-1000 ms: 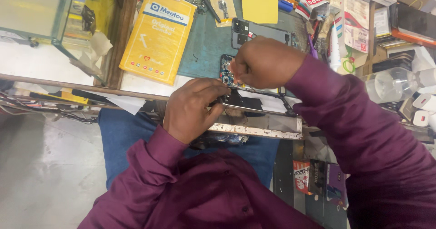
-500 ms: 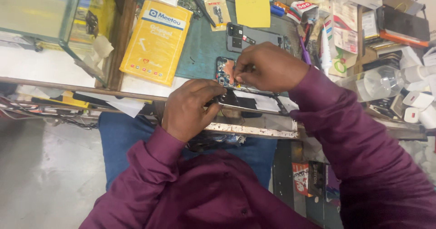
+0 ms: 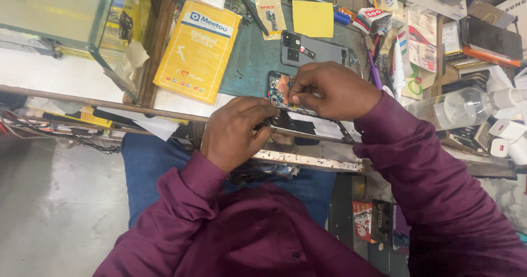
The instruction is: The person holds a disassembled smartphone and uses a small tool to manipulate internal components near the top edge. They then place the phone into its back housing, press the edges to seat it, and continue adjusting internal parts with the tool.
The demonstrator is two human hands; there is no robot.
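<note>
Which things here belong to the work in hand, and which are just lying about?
In hand:
left hand steadying the opened phone
right hand pinching at its exposed board

Lying about:
yellow packet
grey back cover
yellow sticky pad
clear plastic bottle

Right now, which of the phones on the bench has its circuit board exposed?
The opened phone under both hands, left hand and right hand. The grey phone back cover behind it shows only camera cutouts, untouched.
</note>
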